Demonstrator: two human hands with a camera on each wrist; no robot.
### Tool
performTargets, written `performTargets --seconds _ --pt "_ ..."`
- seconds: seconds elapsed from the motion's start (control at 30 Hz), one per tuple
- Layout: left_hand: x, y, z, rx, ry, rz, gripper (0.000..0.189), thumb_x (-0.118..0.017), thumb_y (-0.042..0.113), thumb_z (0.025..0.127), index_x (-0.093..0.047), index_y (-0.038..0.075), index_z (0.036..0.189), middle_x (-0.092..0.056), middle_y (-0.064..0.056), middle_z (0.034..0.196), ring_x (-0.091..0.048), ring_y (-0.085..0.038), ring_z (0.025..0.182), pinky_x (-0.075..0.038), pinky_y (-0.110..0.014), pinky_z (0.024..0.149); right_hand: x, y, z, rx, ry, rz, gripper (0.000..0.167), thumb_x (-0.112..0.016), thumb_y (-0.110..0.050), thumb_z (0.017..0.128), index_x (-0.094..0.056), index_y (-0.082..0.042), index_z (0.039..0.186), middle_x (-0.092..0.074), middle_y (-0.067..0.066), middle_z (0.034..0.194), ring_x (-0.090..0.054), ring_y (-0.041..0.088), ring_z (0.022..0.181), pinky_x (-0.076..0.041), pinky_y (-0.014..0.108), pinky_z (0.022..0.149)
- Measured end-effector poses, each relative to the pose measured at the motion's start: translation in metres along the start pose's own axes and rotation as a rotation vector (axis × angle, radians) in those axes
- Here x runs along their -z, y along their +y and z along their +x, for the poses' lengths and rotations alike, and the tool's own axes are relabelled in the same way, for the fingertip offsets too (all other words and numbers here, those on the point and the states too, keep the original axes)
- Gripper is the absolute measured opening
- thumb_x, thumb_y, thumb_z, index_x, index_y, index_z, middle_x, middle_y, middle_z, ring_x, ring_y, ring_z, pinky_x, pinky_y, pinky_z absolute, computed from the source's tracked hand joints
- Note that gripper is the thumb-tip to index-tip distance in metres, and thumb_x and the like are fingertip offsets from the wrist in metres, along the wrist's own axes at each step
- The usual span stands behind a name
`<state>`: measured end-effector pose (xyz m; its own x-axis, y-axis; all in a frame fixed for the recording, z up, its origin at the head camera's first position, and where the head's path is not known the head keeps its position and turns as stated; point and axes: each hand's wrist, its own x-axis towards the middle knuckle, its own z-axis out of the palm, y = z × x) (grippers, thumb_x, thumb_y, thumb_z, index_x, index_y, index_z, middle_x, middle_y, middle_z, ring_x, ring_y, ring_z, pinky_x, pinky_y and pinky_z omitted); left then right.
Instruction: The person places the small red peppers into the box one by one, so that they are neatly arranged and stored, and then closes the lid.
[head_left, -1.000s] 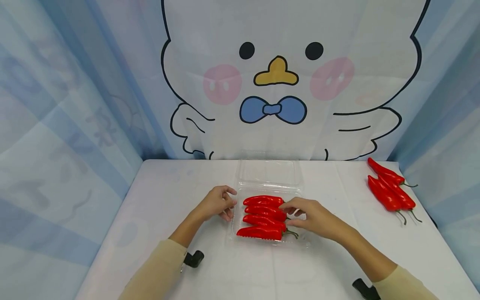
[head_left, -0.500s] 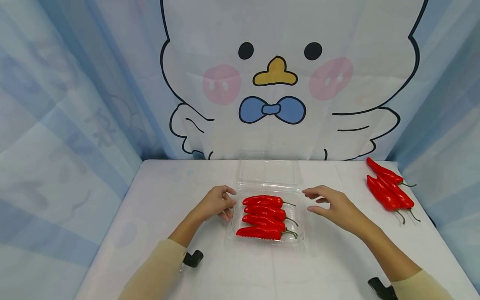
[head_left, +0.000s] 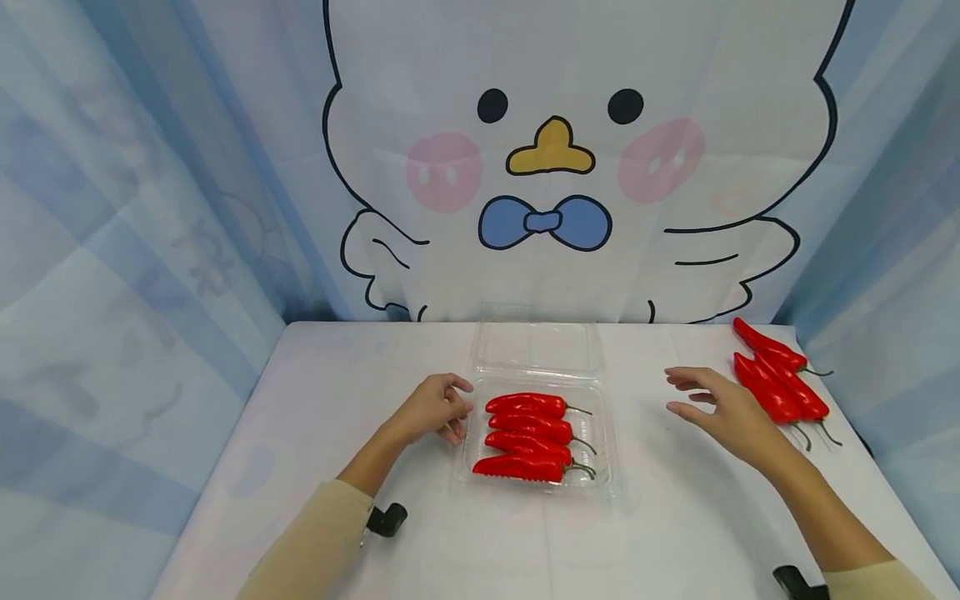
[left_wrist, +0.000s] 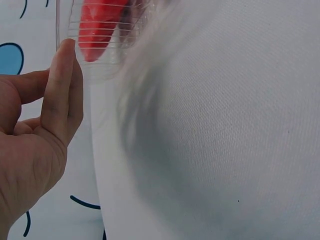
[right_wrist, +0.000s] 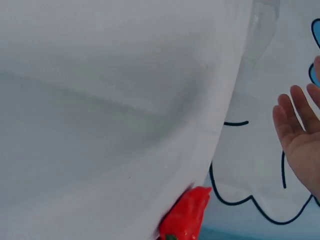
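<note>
Several red peppers (head_left: pixel 531 428) lie side by side in a clear plastic clamshell box (head_left: pixel 600 398), stems to the right. Its see-through lid (head_left: pixel 537 347) is folded back behind it. My left hand (head_left: pixel 433 408) is at the box's left side with relaxed fingers; in the left wrist view, its fingertips (left_wrist: pixel 66 47) are right at the box's ribbed wall. My right hand (head_left: pixel 723 410) is in the air between the box and a second group of peppers (head_left: pixel 767 392), holding nothing. The right wrist view catches its spread fingers (right_wrist: pixel 301 107) and one red pepper (right_wrist: pixel 185 215) below.
A white cloth covers the table (head_left: pixel 480 542). Behind it hangs a curtain (head_left: pixel 555 275) with a cartoon chick, and blue curtains (head_left: pixel 135 275) close off both sides. The second group, three peppers, lies by the table's right back edge.
My right hand has let go near the pepper stems in the box and moved right, towards the loose peppers. The left hand and the box have stayed in place.
</note>
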<state>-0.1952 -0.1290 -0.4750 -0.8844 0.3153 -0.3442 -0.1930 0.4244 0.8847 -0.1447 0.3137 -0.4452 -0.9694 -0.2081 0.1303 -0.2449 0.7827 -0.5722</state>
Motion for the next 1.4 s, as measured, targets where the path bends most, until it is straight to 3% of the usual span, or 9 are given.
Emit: performTargets --seconds 0.3,0.6,0.8,1.1,1.4 --pt "0.000 0.001 -0.001 -0.001 0.002 0.009 0.037 -0.068 0.008 0.099 -0.057 -0.001 0.133 -0.067 -0.017 0.087 -0.068 -0.018 0.055 -0.062 -0.030 0.055 0.021 0.034 -0.010 -0.157 0.022 -0.049 0.072 -0.079 -0.033 0.092 -0.047 -0.004 0.151 -0.053 0.031 0.145 -0.053 0.055 0.127 -0.058 0.062 0.089" --pt "0.000 -0.002 0.002 0.004 0.004 0.001 0.037 -0.068 0.008 0.099 -0.057 0.000 0.133 -0.067 -0.015 0.087 -0.069 -0.019 0.057 -0.063 -0.031 0.056 0.035 0.066 -0.015 -0.299 0.062 -0.094 0.084 -0.075 -0.038 0.095 -0.034 0.000 0.157 -0.040 0.040 0.147 -0.040 0.062 0.127 -0.052 0.075 0.087" --pt "0.000 -0.003 0.003 0.006 0.002 0.007 0.038 -0.069 0.009 0.099 -0.057 0.000 0.134 -0.067 -0.014 0.087 -0.069 -0.019 0.058 -0.063 -0.030 0.056 0.038 0.085 -0.018 -0.337 0.092 -0.134 0.086 -0.079 -0.027 0.092 -0.031 0.007 0.155 -0.038 0.044 0.143 -0.039 0.061 0.121 -0.053 0.075 0.085" --pt "-0.001 -0.001 0.002 0.009 -0.001 0.009 0.037 -0.068 0.009 0.099 -0.057 0.000 0.133 -0.067 -0.013 0.085 -0.069 -0.019 0.057 -0.063 -0.031 0.056 0.044 0.099 -0.015 -0.416 0.030 -0.200 0.088 -0.080 -0.021 0.088 -0.030 0.012 0.152 -0.037 0.045 0.137 -0.037 0.062 0.117 -0.059 0.069 0.077" --pt "0.000 -0.001 0.001 -0.002 -0.007 0.007 0.037 -0.067 0.007 0.100 -0.056 -0.002 0.134 -0.066 -0.013 0.084 -0.068 -0.018 0.056 -0.063 -0.031 0.056 0.044 0.109 -0.011 -0.410 0.035 -0.231 0.078 -0.077 -0.020 0.091 -0.036 0.017 0.146 -0.042 0.046 0.132 -0.041 0.060 0.112 -0.057 0.071 0.080"
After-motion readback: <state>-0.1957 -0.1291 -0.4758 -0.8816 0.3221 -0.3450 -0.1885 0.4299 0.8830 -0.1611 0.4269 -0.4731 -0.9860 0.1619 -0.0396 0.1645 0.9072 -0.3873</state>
